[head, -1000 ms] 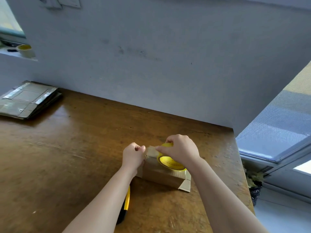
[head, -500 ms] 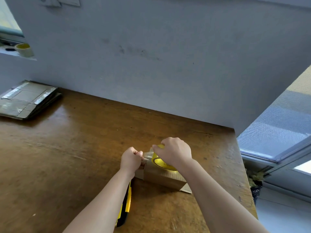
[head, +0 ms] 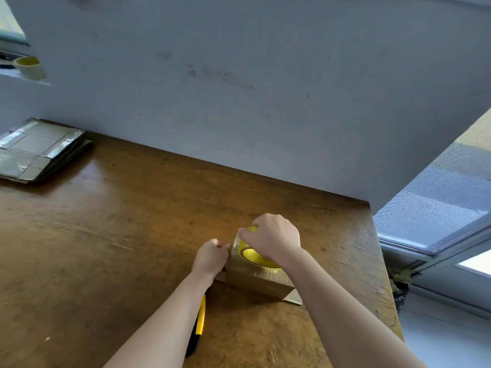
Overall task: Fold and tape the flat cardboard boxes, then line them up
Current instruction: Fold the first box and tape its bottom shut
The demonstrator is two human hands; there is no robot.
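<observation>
Near the table's (head: 106, 235) right edge, the right hand (head: 273, 239) gripped a tape roll (head: 252, 254) on the cardboard box (head: 259, 281) (left hand (head: 211, 257) pinched the clear strip (head: 231, 245)).

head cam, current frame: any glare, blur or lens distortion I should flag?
Head view: glare on the taped flat boxes and a sheen on the table beside them; wide-angle warp slants the wall; window patch at right is blown out; left hand, right hand, roll and box read fairly sharp.
</observation>
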